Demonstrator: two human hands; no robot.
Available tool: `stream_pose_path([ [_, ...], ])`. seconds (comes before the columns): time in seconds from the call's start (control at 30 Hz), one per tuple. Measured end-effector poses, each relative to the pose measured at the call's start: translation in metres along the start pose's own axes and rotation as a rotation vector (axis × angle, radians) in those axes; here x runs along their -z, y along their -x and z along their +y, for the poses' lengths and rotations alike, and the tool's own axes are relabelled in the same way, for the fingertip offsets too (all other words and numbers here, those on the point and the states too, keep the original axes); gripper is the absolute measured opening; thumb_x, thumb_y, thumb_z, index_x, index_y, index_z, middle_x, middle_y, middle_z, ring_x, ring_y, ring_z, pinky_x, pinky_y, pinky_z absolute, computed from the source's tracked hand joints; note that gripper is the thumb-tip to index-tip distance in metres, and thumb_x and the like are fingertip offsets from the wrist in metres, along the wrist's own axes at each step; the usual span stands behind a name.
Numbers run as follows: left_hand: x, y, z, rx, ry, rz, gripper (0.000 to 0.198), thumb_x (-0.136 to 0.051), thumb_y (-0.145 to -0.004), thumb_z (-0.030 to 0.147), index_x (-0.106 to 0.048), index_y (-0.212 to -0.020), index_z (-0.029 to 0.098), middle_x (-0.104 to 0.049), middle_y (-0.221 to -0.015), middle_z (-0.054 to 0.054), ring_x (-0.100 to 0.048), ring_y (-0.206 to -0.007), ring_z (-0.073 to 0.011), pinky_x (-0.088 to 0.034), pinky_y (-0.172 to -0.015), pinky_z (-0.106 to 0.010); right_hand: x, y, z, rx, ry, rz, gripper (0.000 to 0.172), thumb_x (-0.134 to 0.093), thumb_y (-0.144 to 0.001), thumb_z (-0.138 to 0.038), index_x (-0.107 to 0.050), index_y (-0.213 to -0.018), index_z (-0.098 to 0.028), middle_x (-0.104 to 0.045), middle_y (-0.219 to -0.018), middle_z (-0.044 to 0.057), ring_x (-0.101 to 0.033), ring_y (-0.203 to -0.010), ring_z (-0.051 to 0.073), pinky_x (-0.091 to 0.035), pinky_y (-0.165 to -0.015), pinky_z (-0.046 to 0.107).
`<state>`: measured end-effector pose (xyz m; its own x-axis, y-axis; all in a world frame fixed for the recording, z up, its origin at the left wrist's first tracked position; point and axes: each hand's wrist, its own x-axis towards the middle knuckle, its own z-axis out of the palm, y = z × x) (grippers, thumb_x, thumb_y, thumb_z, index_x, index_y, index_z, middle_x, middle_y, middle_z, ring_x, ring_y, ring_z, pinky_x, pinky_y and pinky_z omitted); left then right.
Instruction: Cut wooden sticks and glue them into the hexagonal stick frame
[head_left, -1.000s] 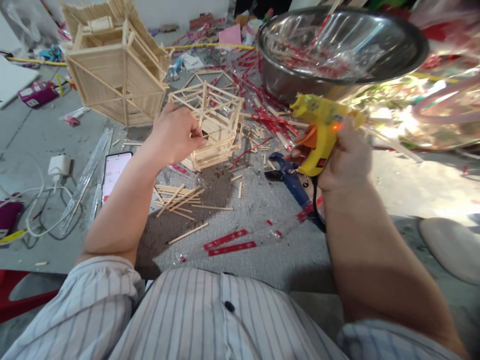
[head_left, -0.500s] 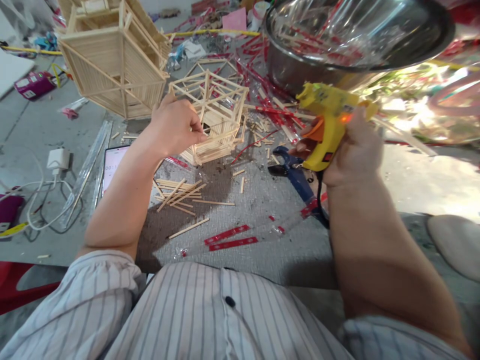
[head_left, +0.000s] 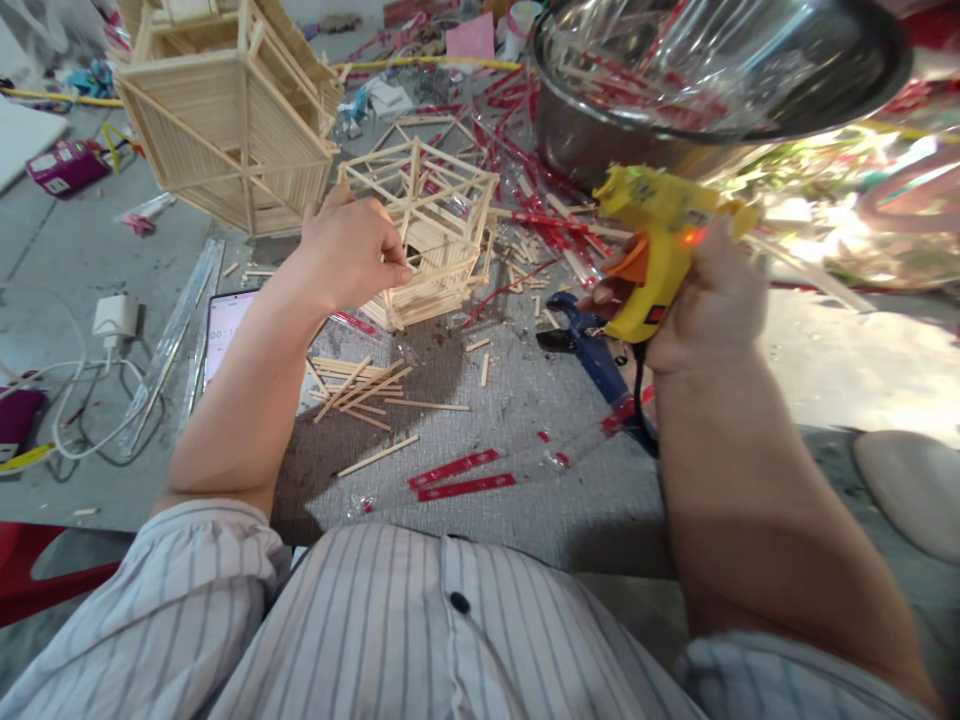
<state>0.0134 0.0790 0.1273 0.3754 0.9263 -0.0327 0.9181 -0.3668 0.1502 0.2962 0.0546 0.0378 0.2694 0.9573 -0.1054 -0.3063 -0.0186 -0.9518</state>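
My left hand (head_left: 356, 245) reaches over a small frame built of thin wooden sticks (head_left: 450, 215), its thumb and fingertips pinched on a wooden stick (head_left: 442, 272) at the frame's near side. The hand hides the frame's left part. In my right hand (head_left: 716, 290) is a yellow glue gun (head_left: 652, 240), held above the table with its nozzle to the left and an orange light glowing on its body. The fingers wrap its handle by the orange trigger. Just below the glue gun lie blue-handled cutters (head_left: 592, 360).
A larger wooden-stick structure (head_left: 240, 130) stands at back left. Loose sticks (head_left: 360, 385) lie in a pile in front of me, near red-and-clear wrappers (head_left: 465, 480). A steel bowl (head_left: 600, 150) of wrappers occupies the back right. A phone (head_left: 225, 320) and white charger (head_left: 116, 317) are at left.
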Motion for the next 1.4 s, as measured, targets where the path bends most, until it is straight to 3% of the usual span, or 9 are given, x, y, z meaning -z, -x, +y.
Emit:
stream_pose_path([
  [0.3, -0.001, 0.001, 0.004, 0.044, -0.011, 0.004, 0.013, -0.066, -0.077, 0.03, -0.073, -0.081, 0.022, -0.07, -0.105, -0.003, -0.045, -0.12, -0.0331, -0.03, -0.101, -0.052, 0.003, -0.001, 0.002, 0.0, 0.009, -0.034, 0.046, -0.045, -0.078, -0.063, -0.066, -0.078, -0.022, -0.067, -0.071, 0.006, -0.06, -0.05, 0.018, -0.055, -0.067, 0.052],
  [0.5, 0.0, 0.002, 0.006, 0.049, 0.004, 0.006, 0.013, -0.065, -0.078, 0.029, -0.074, -0.082, 0.02, -0.069, -0.103, -0.005, -0.043, -0.122, -0.0341, -0.03, -0.1, -0.053, 0.003, 0.001, 0.002, 0.024, 0.015, -0.021, 0.047, -0.049, -0.074, -0.065, -0.067, -0.078, -0.022, -0.066, -0.07, 0.006, -0.059, -0.049, 0.02, -0.056, -0.063, 0.053],
  [0.87, 0.001, 0.002, -0.002, 0.012, 0.044, 0.019, 0.016, -0.061, -0.079, 0.035, -0.073, -0.083, 0.025, -0.07, -0.1, -0.005, -0.051, -0.112, -0.028, -0.038, -0.097, -0.046, 0.0, 0.002, -0.001, 0.001, 0.019, -0.004, 0.044, -0.036, -0.083, -0.054, -0.065, -0.072, -0.022, -0.066, -0.069, 0.007, -0.059, -0.048, 0.019, -0.055, -0.062, 0.052],
  [0.97, 0.001, 0.002, -0.004, -0.001, 0.061, 0.036, 0.021, -0.057, -0.082, 0.037, -0.074, -0.083, 0.024, -0.07, -0.101, -0.005, -0.053, -0.109, -0.0272, -0.039, -0.096, -0.046, 0.002, -0.001, 0.001, -0.004, 0.007, -0.015, 0.044, -0.044, -0.078, -0.06, -0.066, -0.074, -0.022, -0.067, -0.07, 0.007, -0.06, -0.049, 0.019, -0.056, -0.062, 0.053],
  [1.2, -0.01, -0.001, -0.01, -0.079, 0.022, 0.124, 0.02, -0.063, -0.076, 0.042, -0.075, -0.077, 0.026, -0.07, -0.101, -0.006, -0.047, -0.116, -0.0348, -0.037, -0.094, -0.053, 0.006, -0.005, 0.002, 0.012, 0.008, -0.034, 0.06, -0.066, -0.048, -0.074, -0.064, -0.076, -0.021, -0.068, -0.069, 0.005, -0.061, -0.048, 0.022, -0.056, -0.053, 0.052],
  [1.4, -0.017, -0.004, -0.012, -0.095, 0.025, 0.155, 0.015, -0.064, -0.075, 0.037, -0.074, -0.074, 0.026, -0.07, -0.1, -0.005, -0.046, -0.115, -0.0339, -0.036, -0.094, -0.053, 0.007, -0.005, 0.002, 0.02, 0.008, -0.043, 0.057, -0.065, -0.052, -0.072, -0.064, -0.076, -0.021, -0.068, -0.069, 0.005, -0.061, -0.048, 0.021, -0.056, -0.055, 0.051],
])
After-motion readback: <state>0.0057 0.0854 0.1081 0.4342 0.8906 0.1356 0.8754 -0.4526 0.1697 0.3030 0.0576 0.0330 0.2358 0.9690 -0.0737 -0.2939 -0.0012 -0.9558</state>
